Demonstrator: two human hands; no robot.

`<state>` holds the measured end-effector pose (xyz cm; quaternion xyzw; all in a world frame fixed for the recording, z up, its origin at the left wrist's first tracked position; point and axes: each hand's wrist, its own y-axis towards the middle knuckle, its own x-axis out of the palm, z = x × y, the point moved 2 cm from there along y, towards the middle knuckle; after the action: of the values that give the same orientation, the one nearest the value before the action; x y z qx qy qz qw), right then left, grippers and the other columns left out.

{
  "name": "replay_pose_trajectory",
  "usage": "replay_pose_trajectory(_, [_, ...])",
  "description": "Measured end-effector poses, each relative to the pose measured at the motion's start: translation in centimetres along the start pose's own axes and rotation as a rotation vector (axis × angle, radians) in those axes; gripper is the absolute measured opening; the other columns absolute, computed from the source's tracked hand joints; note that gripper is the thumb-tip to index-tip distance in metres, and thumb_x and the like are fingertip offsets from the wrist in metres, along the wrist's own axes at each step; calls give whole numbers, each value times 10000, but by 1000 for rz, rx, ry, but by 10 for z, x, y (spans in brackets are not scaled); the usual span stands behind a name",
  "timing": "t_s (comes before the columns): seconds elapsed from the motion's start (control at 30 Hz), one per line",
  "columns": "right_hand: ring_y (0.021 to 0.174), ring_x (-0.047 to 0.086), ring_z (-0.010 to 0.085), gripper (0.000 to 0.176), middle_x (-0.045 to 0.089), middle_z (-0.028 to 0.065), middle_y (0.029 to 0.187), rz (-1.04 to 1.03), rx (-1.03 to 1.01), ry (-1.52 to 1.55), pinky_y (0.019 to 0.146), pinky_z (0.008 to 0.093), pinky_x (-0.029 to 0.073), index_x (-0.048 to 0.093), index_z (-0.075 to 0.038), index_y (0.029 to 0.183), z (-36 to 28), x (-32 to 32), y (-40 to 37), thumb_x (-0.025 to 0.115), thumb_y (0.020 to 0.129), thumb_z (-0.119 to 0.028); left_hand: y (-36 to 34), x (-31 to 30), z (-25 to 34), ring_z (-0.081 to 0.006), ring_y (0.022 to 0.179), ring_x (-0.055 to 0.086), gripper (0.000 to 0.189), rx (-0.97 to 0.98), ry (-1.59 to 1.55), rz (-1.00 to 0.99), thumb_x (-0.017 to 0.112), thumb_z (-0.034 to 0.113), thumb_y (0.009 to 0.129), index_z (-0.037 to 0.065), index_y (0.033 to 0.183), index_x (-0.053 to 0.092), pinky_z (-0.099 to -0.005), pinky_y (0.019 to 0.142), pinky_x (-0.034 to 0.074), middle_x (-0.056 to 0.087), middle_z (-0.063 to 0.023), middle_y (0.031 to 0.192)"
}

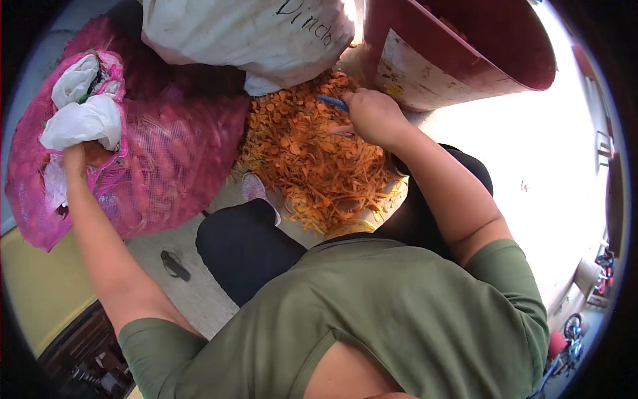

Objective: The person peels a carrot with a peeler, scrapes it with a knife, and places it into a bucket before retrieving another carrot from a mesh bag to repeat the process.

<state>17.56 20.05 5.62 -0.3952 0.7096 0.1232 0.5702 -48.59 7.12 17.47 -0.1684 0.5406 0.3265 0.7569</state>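
Note:
My left hand (76, 156) reaches into the opening of a large pink mesh sack (176, 156) at the left, beneath white plastic (83, 123); its fingers are hidden inside. Reddish-orange roots show through the mesh. My right hand (373, 110) is closed around a tool with a blue part (332, 102), above a heap of orange peelings and round slices (312, 159) between my legs.
A white sack (246, 40) with black writing stands behind the heap. To its right is a large dark red tub (458, 53). A dark sandal (175, 265) lies on the floor at the left. Far right, a bicycle (573, 326) stands.

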Motion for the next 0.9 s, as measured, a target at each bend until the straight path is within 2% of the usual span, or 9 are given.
replay_pose_trajectory(0.13, [792, 586, 293, 552, 586, 138, 813, -3, -8, -25, 665, 370, 477, 526, 1, 889, -4, -3, 7, 655, 650, -480, 31, 25, -19, -281, 1045, 507, 436, 428, 355, -50, 449, 309, 838, 12, 1156, 488, -372, 862, 392, 542, -150, 1140])
replay_pose_trajectory(0.27, [790, 584, 300, 548, 586, 135, 810, -30, 10, 42, 668, 379, 476, 531, 3, 879, -6, -5, 13, 645, 661, -486, -8, 57, -20, -279, 1041, 508, 441, 384, 687, -50, 484, 305, 821, 7, 1147, 491, -378, 863, 394, 545, -157, 1126])
replay_pose_trajectory(0.43, [783, 578, 316, 537, 589, 140, 786, 41, 39, 113, 670, 389, 476, 550, -7, 829, -3, 2, 19, 624, 672, -515, -13, 49, -9, -276, 1035, 509, 450, 335, 801, 28, 527, 299, 799, 1, 1135, 494, -384, 864, 396, 549, -167, 1108])
replay_pose_trajectory(0.53, [768, 579, 314, 559, 590, 143, 771, -73, 53, 88, 664, 388, 477, 559, -14, 813, -8, -6, 19, 623, 653, -545, -32, 41, 2, -274, 1032, 510, 457, 283, 981, 144, 554, 296, 786, -2, 1128, 496, -388, 864, 397, 552, -172, 1097])
replay_pose_trajectory(0.6, [716, 573, 323, 444, 574, 152, 740, -21, 76, 147, 644, 399, 454, 564, -8, 763, -11, -14, 16, 665, 671, -431, -55, 36, 14, -273, 1030, 511, 463, 240, 1050, 278, 571, 294, 778, -4, 1124, 497, -390, 865, 398, 553, -176, 1090])
replay_pose_trajectory(0.67, [691, 571, 328, 363, 564, 154, 730, 30, 114, 193, 633, 404, 443, 571, -13, 747, -10, -18, 14, 683, 686, -352, -87, 25, 36, -271, 1028, 512, 469, 183, 864, 487, 588, 292, 769, -7, 1119, 498, -393, 865, 399, 555, -180, 1083])
replay_pose_trajectory(0.77, [692, 569, 331, 271, 560, 146, 739, 110, 164, 238, 634, 407, 440, 577, -30, 768, -9, -16, 14, 663, 706, -279, -153, 12, 102, -277, 1000, 526, 547, 151, 167, 865, 714, 254, 674, -39, 1078, 489, -399, 858, 415, 561, -210, 999])
replay_pose_trajectory(0.87, [692, 568, 332, 179, 561, 145, 732, 177, 173, 262, 644, 417, 436, 578, -36, 784, -5, -11, 14, 625, 723, -197, -221, 10, 184, -290, 973, 538, 539, 94, -125, 1125, 742, 182, 656, -64, 1053, 474, -407, 831, 436, 559, -219, 954])
replay_pose_trajectory(0.9, [695, 569, 332, 159, 564, 147, 730, 167, 172, 264, 650, 419, 434, 579, -37, 793, -2, -9, 15, 613, 722, -175, -234, 20, 196, -280, 965, 542, 488, 56, -473, 1142, 714, 185, 688, -61, 1037, 479, -408, 825, 443, 561, -207, 959])
